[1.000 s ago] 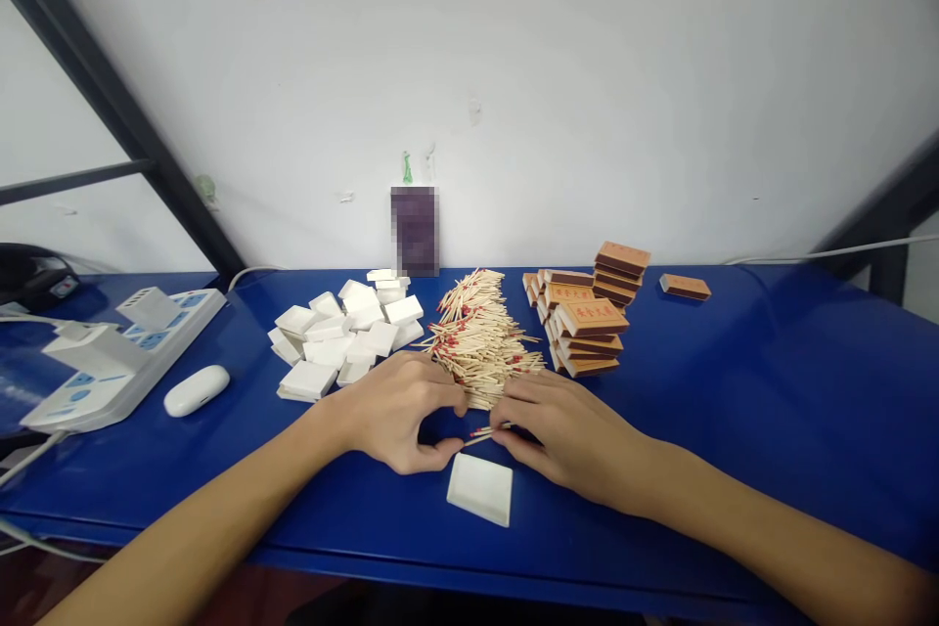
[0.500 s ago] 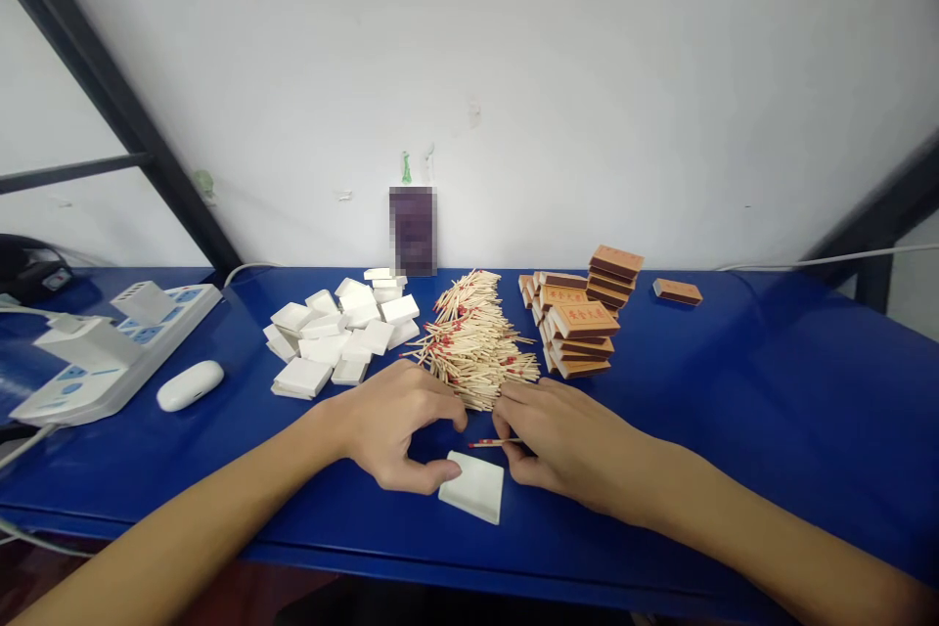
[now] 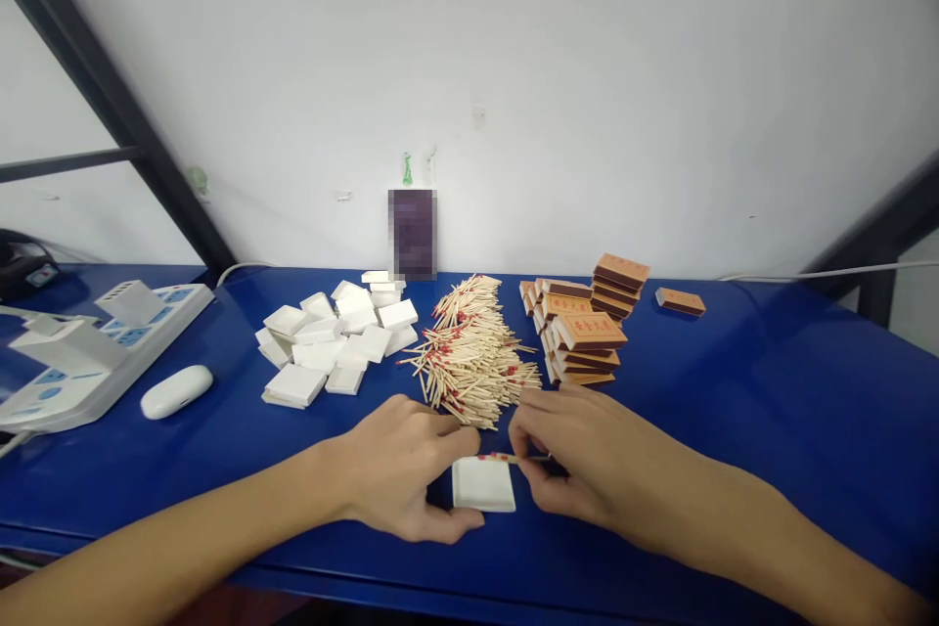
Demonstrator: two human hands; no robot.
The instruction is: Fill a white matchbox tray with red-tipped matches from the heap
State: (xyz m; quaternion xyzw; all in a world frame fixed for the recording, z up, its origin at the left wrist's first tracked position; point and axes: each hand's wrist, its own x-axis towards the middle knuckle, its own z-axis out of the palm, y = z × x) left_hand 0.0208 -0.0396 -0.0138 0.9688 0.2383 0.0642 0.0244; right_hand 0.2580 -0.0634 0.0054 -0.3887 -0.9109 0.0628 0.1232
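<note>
Head view: pinching a few matches in right hand by far edge of white tray, near match pile; spanning tray's left end with left hand spread, unclear whether gripping.

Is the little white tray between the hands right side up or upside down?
The tray is right side up: its raised edges surround a sunken floor.

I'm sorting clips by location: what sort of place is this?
Probably a desk area in a home or dorm room, though little of the room shows: a blue desk against a marked wall, with a power strip and a dark frame.
</note>
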